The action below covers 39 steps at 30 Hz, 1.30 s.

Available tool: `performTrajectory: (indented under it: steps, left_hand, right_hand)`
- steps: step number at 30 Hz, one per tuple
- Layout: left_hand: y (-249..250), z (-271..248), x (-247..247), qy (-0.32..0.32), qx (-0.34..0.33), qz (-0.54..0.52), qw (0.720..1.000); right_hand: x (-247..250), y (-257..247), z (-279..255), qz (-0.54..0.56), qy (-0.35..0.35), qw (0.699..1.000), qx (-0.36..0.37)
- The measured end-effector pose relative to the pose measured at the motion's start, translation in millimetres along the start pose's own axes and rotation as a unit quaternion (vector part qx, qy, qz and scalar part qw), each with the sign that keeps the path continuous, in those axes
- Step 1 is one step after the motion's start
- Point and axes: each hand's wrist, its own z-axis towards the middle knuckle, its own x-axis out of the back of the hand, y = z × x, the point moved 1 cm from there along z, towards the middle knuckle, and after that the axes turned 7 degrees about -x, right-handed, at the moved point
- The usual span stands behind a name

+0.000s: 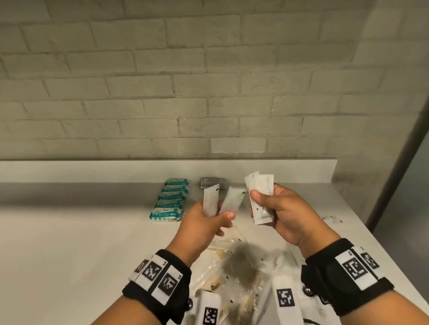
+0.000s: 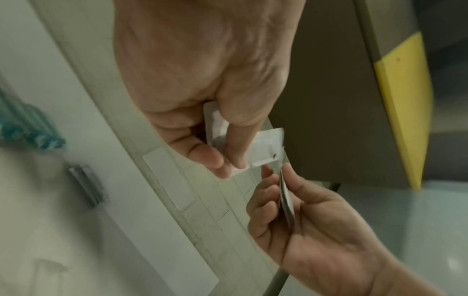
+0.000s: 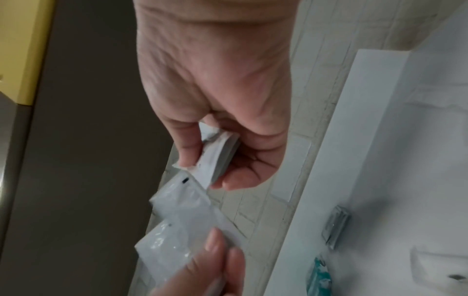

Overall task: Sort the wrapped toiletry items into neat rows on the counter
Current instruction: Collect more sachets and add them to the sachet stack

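Two white sachets (image 1: 222, 200) are held up above the counter (image 1: 59, 240), fanned apart, one upright and one tilted to the right. A small stack of similar white sachets (image 1: 259, 200) is held upright just beside them, not touching. A row of teal-and-white wrapped packets (image 1: 170, 201) is laid neatly near the back of the counter. Just right of it a grey wrapped item (image 1: 212, 181) is placed, perhaps several stacked. Clear wrapped items (image 1: 238, 271) are piled loosely at the near edge.

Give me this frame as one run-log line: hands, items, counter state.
left hand: holds two white sachets | right hand: grips sachet stack | teal packets: rowed on counter | clear-wrapped pile: unsorted
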Motion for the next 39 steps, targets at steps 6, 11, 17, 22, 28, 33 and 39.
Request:
performTrajectory:
  steps: [6, 11, 17, 22, 28, 33, 39]
  left_hand:
    - [-1, 3, 1, 0.049, -0.122, 0.178, 0.975]
    - [-1, 6, -5, 0.040, -0.135, 0.196, 0.970]
    - [-12, 1, 8, 0.012, 0.061, -0.059, 0.996]
    - [-14, 2, 9, -0.001, 0.057, -0.029, 0.998]
    - [-23, 2, 10, 0.020, 0.015, -0.005, 1.000]
    - [-20, 7, 14, -0.011, 0.003, 0.042, 0.999]
    - [-1, 15, 1, 0.022, 0.029, -0.158, 0.987]
  right_hand:
    - [-5, 5, 0, -0.003, -0.060, 0.995, -0.078]
    - [-21, 24, 1, -0.097, -0.044, 0.992, -0.065]
    - [1, 21, 5, -0.094, 0.042, 0.993, -0.051]
    - [13, 21, 4, -0.074, 0.054, 0.995, -0.041]
    - [19, 16, 2, -0.075, 0.053, 0.996, -0.006]
    - [11, 1, 0, -0.199, -0.013, 0.980, 0.001]
    - [-23, 12, 11, -0.312, -0.033, 0.950, -0.004]
